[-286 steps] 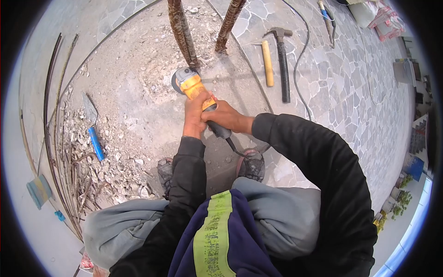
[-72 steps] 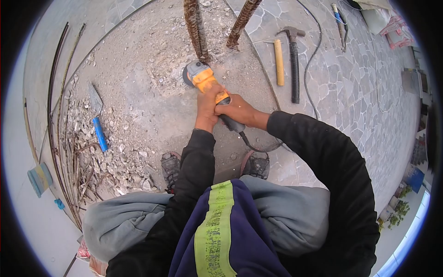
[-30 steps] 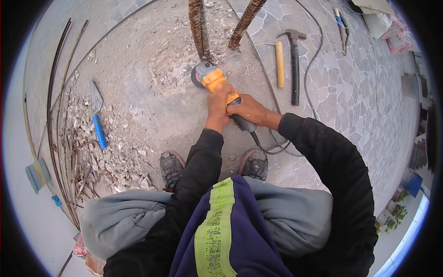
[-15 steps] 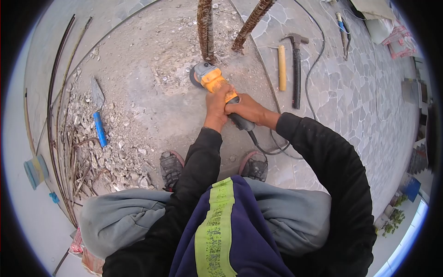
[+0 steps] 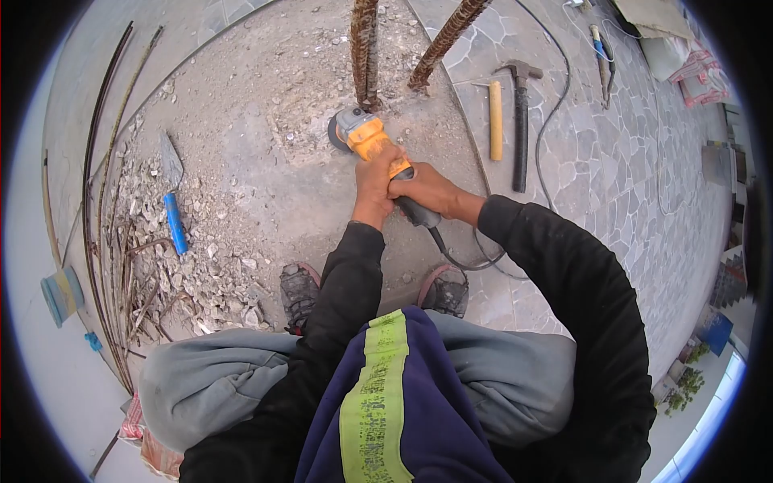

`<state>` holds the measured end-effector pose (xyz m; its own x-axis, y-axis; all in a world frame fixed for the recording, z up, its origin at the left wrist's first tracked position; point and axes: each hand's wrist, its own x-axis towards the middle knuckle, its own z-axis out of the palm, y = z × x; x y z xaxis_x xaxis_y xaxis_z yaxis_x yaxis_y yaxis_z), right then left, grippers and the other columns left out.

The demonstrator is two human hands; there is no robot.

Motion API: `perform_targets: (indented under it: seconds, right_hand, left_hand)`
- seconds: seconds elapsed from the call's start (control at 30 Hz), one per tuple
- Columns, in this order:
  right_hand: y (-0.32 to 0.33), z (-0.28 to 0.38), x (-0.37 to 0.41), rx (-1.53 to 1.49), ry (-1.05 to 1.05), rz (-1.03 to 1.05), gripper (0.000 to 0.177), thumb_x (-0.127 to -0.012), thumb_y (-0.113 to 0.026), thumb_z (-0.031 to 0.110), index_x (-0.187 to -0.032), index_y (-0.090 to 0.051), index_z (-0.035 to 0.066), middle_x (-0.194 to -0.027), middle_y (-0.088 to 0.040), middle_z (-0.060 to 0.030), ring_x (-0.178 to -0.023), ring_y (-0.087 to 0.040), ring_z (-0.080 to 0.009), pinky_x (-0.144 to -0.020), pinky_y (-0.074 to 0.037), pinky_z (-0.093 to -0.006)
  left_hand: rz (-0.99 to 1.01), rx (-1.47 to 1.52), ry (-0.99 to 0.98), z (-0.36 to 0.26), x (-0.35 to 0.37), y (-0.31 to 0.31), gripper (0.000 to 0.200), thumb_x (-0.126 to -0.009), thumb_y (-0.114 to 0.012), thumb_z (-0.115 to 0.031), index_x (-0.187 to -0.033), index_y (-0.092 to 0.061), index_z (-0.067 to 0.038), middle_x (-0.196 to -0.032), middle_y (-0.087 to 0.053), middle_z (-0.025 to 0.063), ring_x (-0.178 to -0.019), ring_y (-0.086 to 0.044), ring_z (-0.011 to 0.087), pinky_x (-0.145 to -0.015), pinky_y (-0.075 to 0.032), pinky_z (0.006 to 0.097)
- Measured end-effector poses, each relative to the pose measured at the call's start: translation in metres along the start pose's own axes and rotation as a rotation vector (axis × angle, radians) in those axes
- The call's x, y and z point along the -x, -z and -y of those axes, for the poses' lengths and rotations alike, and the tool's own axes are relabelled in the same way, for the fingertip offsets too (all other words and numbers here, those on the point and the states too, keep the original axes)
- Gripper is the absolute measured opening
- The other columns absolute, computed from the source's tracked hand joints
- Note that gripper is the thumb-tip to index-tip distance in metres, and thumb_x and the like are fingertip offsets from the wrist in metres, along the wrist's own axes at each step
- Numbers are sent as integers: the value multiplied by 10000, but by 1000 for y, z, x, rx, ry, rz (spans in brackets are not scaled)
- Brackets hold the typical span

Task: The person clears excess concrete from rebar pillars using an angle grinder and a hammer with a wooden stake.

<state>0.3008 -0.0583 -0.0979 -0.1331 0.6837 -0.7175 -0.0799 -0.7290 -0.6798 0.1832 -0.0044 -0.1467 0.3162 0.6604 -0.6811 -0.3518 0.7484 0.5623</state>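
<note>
An orange and grey angle grinder (image 5: 369, 135) is held in both my hands, its dark disc pointing to the left near the foot of a rusty rebar bundle (image 5: 364, 56). My left hand (image 5: 374, 185) wraps round the orange body behind the head. Close behind it, my right hand (image 5: 431, 191) grips the dark rear part, where the two hands meet. A black cord (image 5: 451, 256) leaves the tool's back end and loops to the right. Another rusty bar (image 5: 443, 48) stands slanting to the right of the bundle.
Broken rubble (image 5: 193, 282) lies at left with a blue-handled trowel (image 5: 175, 221) and long thin rods (image 5: 101, 161). To the right, a hammer (image 5: 521, 121) lies beside a yellow wooden handle (image 5: 495, 121). A power cable (image 5: 560, 88) runs over the stone-patterned floor. My shoes (image 5: 444, 291) are just below the tool.
The grinder and both hands have shifted very slightly to the left in view. My grip on it stays the same.
</note>
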Motion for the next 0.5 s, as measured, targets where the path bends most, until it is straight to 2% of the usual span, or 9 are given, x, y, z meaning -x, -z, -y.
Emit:
perform_targets:
  seconds: [0.27, 0.33, 0.37, 0.43, 0.47, 0.5]
  right_hand:
    - [3, -15, 2, 29, -2, -37, 486, -765, -732, 233, -1147, -632, -50, -953, -686, -83, -859, -643, -153, -747, -505, -299]
    - [4, -15, 9, 53, 65, -68, 366, -797, -703, 229, -1059, -650, -21, -859, -687, -80, -737, -655, -149, -646, -528, -301]
    - [5, -9, 14, 55, 67, -68, 366, -797, -703, 229, -1059, -650, -21, -859, -687, -80, -737, -655, -149, -646, -528, -301]
    - [7, 5, 24, 89, -25, 13, 558, -745, -736, 257, -1188, -619, -60, -962, -693, -102, -867, -653, -180, -777, -512, -309]
    - [9, 3, 22, 90, -19, 13, 558, -745, -736, 257, -1188, -619, -60, -962, -693, -102, -867, -653, -180, -777, -512, -309]
    - [12, -1, 18, 215, 111, 5, 559, -734, -734, 262, -1172, -621, -68, -951, -694, -108, -859, -660, -193, -772, -517, -315]
  left_hand:
    - [29, -9, -6, 9, 2, -3, 222, -797, -724, -123, -954, -630, 2, -837, -671, 95, -693, -685, 205, -631, -557, 339]
    - [19, 4, 17, 13, 2, -5, 222, -795, -714, -116, -961, -631, 5, -850, -672, 98, -695, -681, 204, -640, -557, 343]
    - [20, 5, 15, 17, 2, -6, 222, -795, -714, -116, -961, -631, 5, -850, -672, 98, -695, -681, 204, -640, -557, 343]
    - [20, 69, -37, 23, 6, -6, 233, -796, -709, -104, -978, -629, 16, -868, -678, 103, -703, -678, 207, -648, -556, 342]
    - [23, 68, -42, 22, 14, -9, 233, -796, -709, -104, -978, -629, 16, -868, -678, 103, -703, -678, 207, -648, -556, 342]
    - [13, 113, -105, 21, 23, -11, 237, -798, -705, -111, -982, -625, 14, -873, -677, 103, -735, -678, 208, -678, -556, 347]
